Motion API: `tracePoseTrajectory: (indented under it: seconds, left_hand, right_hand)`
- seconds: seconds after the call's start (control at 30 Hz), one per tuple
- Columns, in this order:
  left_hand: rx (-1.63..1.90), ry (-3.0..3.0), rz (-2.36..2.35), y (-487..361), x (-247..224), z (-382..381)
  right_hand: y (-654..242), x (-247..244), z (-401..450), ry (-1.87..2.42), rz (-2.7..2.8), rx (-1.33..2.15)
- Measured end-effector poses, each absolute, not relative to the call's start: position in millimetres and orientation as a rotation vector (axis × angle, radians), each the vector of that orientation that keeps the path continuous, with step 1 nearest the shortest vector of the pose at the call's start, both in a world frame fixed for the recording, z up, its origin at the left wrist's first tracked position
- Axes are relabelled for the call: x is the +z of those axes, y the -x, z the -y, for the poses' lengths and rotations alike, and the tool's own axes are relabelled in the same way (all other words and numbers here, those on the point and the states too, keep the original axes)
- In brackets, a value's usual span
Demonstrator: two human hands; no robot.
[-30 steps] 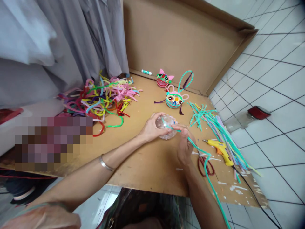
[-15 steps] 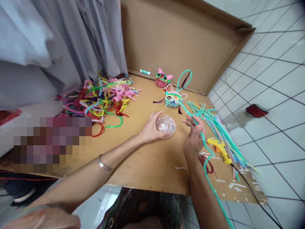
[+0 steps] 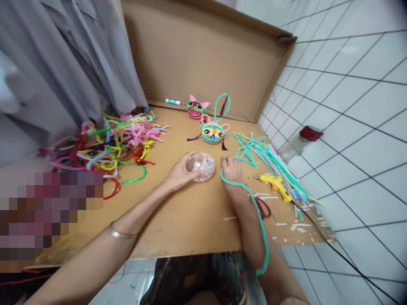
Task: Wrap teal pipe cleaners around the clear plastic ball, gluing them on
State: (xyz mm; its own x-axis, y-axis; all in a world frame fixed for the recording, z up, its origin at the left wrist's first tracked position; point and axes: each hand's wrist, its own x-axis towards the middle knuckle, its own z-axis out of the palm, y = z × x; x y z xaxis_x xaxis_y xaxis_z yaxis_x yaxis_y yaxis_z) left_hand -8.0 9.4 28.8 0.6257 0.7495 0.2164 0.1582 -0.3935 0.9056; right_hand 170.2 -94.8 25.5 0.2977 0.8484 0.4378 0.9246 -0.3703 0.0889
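A clear plastic ball (image 3: pixel 203 166) rests at the middle of the table, and my left hand (image 3: pixel 184 169) grips its left side with thumb and fingers. To its right, my right hand (image 3: pixel 231 171) is closed around a long turquoise pipe cleaner (image 3: pixel 257 207), which trails back over my wrist and forearm. Red-handled scissors (image 3: pixel 263 207) lie partly hidden beside that forearm. Behind the hands sits a decorated ball (image 3: pixel 213 132) with a face, pink loop ears, purple tassels and a turquoise loop. A red-mouthed face ball (image 3: pixel 195 109) with pink pointed ears stands farther back.
A yellow glue gun (image 3: pixel 275 186) with a black cord lies right, before a bundle of straight pipe cleaners (image 3: pixel 286 169). Several tangled coloured pipe cleaners (image 3: pixel 111 144) cover the left. A glue stick (image 3: pixel 173 101) lies by the cardboard wall (image 3: pixel 197 51). A red-lidded jar (image 3: pixel 302 140) stands right.
My right hand has lowered and turned knuckles-up, bringing the pipe cleaner down from over the decorated ball to beside the clear ball. My left hand keeps its hold. The view has shifted right.
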Motion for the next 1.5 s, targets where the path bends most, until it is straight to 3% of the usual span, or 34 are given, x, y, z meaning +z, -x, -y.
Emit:
tracePoseTrajectory:
  seconds: [0.13, 0.27, 0.43, 0.57, 0.73, 1.13, 1.5]
  left_hand:
    - [0.787, -1.873, -0.836, 9.4, 28.3, -11.4]
    - [0.815, -1.828, -0.879, 8.4, 22.1, -14.9]
    - [0.786, -1.895, -0.734, 7.7, 22.0, -8.8]
    - [0.83, -2.008, -0.597, 7.9, 26.8, -0.7]
    - [0.906, -2.102, -0.432, 8.3, 24.8, -0.6]
    - [0.746, -1.941, -0.297, 10.2, 24.6, 1.1]
    - [0.807, -1.831, -0.311, 7.4, 27.8, 6.7]
  right_hand:
    - [-164.4, 23.2, 95.0, 2.52, 1.72, -0.395]
    - [-166.2, 29.6, 100.9, 2.53, 1.565, -0.432]
    - [-180.0, 38.3, 108.5, 2.123, 1.218, -0.469]
    - [-179.8, 37.2, 106.4, 1.609, 1.129, -0.012]
    - [-161.1, 30.3, 101.8, 1.517, 1.165, 0.506]
    - [-151.2, 28.4, 102.9, 1.479, 1.138, 0.424]
    - [-135.1, 29.2, 102.8, 1.468, 1.096, 0.404]
